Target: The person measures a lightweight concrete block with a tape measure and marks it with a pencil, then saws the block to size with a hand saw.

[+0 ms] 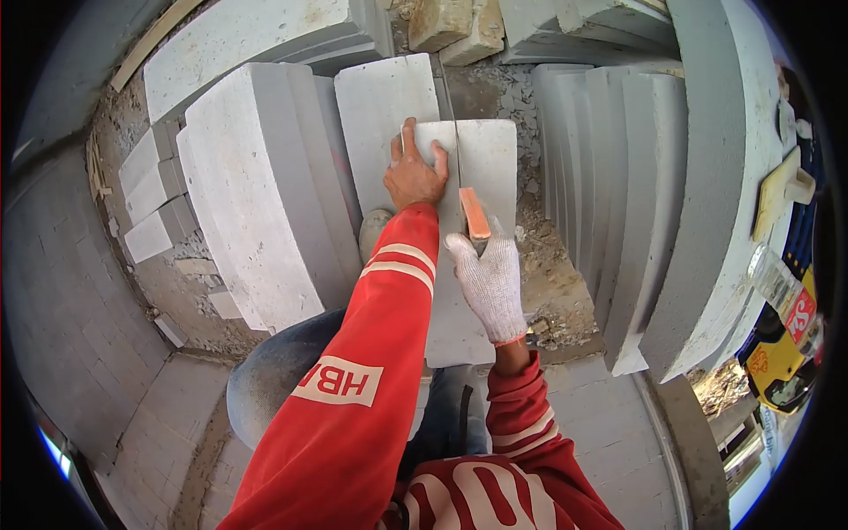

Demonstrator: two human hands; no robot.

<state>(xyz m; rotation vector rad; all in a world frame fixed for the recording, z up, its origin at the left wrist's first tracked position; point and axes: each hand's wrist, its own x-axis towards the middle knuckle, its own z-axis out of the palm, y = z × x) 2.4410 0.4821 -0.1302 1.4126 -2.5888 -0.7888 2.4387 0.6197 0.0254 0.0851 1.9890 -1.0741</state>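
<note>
My bare left hand point(415, 172) lies with fingers spread on a pale lightweight concrete block point(486, 146), near its left edge. In my right hand point(490, 283), which wears a white knit glove, is the orange handle of a hand saw point(474, 212). The thin blade appears edge-on, running away from me along a narrow line in the block's top. How deep it sits cannot be made out. Under and behind this block is another pale block point(384, 93). A further block surface point(459, 327) extends toward my legs.
Large blocks stand in rows at left point(234, 194) and right point(609, 177). Small offcuts point(159, 221) lie at far left. Rubble point(556, 291) covers the ground beside the work. A clear plastic bottle point(782, 287) and a yellow-faced trowel-like tool point(776, 194) are at far right.
</note>
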